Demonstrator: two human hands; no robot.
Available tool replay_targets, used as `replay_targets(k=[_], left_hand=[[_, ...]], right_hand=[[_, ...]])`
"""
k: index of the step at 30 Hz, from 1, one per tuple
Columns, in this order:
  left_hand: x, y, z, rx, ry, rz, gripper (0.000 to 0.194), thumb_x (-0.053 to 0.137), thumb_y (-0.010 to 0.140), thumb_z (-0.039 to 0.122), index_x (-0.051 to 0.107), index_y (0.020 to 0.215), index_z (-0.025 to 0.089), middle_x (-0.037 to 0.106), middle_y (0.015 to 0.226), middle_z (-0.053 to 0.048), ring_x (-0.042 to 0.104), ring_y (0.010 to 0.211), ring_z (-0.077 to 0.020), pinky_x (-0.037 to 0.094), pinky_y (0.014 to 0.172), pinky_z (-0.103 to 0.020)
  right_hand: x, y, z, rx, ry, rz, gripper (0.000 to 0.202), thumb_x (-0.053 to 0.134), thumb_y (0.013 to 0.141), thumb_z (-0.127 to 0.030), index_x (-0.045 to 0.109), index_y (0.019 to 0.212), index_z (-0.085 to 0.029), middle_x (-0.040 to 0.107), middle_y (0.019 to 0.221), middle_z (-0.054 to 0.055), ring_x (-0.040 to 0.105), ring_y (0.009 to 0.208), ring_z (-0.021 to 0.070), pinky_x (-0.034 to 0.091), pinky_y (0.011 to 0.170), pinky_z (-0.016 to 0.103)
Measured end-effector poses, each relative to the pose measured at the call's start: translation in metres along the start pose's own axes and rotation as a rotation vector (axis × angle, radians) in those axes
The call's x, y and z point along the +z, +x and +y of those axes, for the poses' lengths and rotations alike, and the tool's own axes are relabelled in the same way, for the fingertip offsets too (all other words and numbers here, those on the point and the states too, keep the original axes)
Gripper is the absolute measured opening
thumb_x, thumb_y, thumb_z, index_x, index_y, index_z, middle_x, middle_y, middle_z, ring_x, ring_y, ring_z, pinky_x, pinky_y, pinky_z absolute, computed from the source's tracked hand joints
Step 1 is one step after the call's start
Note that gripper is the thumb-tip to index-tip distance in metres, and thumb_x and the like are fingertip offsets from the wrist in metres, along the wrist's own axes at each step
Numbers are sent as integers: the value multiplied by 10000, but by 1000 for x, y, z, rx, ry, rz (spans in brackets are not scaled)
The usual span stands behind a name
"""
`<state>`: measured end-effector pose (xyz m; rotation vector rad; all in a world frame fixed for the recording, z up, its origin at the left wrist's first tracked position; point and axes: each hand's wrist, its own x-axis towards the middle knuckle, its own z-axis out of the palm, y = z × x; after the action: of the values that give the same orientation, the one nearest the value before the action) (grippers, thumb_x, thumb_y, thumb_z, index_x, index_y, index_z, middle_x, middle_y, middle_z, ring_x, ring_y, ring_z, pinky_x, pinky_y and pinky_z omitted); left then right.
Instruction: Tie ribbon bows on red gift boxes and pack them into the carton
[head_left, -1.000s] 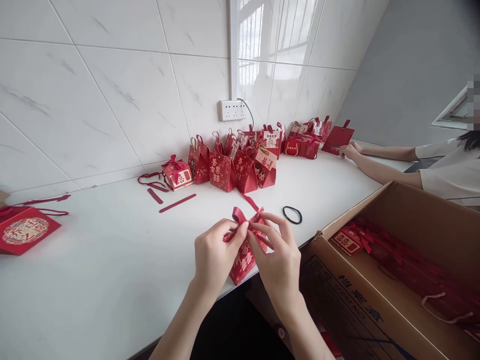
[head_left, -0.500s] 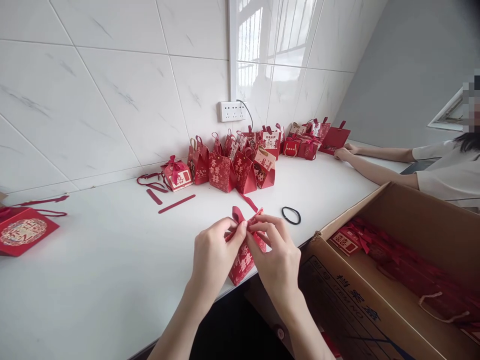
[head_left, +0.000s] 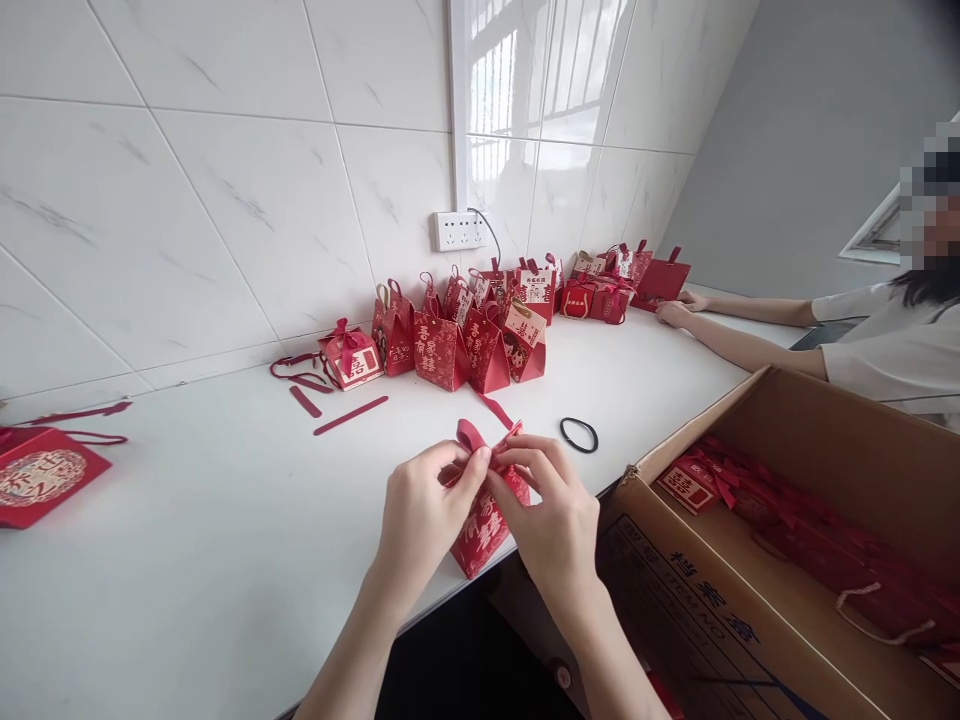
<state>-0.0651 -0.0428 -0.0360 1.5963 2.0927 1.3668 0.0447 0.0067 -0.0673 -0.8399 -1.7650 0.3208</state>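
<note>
A red gift box [head_left: 484, 530] with pale printed characters stands at the front edge of the white table, between my hands. My left hand [head_left: 431, 505] pinches a red ribbon [head_left: 470, 435] at the box's top, its thumb pressed to the fingers. From the right, my right hand [head_left: 551, 500] closes on the top of the same box, thumb and fingertips near the ribbon. The exact grip of the fingertips is partly hidden. A loose ribbon end [head_left: 495, 408] stretches behind the box on the table.
Several red gift boxes [head_left: 442, 350] line the tiled wall. Red strips [head_left: 351, 415] and a black band [head_left: 579, 434] lie on the table [head_left: 187, 540]. An open carton [head_left: 705, 590] holding red boxes is at right. Beyond it, a person's hands [head_left: 679, 308] touch a red box.
The view has shifted slightly, so the wall and boxes appear a little lower and further left. My right thumb has come closer to my left thumb at the box's top.
</note>
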Motion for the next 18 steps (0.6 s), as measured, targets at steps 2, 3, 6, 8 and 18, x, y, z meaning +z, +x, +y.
replay_targets(k=[2,3,6,8,18], left_hand=[[0,0,-2,-5,-12,-14,382,488,855,454,556,596,182,544,509,33,452,448,-82,376,444,-177],[0,0,-3,-1,-11,-15,379,486,857,456,560,605,183,546,515,32,452,451,-83,377,447,-178],[0,-1,-6,35,10,-5,360,470,872,445,569,642,188,550,534,34,454,453,-82,381,458,-179],[1,-2,-7,74,38,12,334,462,884,420,578,670,191,549,542,41,455,457,-76,376,460,-170],[3,-4,-9,283,195,113,259,477,903,284,587,697,171,547,565,52,445,472,-48,356,479,-140]], right_hand=[[0,0,0,-11,-11,10,77,616,817,-272,645,802,-202,667,900,30,673,747,122,586,632,219],[1,1,0,-23,-18,19,78,618,814,-273,646,802,-202,671,895,29,674,743,120,578,614,207],[3,0,1,-74,-58,53,86,613,815,-276,643,796,-197,683,866,20,672,683,99,526,509,157],[5,0,2,-114,-90,81,81,616,811,-265,638,790,-190,687,841,11,662,624,77,464,426,136],[3,2,6,-154,-77,102,80,609,815,-236,644,763,-187,694,809,6,668,650,77,473,465,132]])
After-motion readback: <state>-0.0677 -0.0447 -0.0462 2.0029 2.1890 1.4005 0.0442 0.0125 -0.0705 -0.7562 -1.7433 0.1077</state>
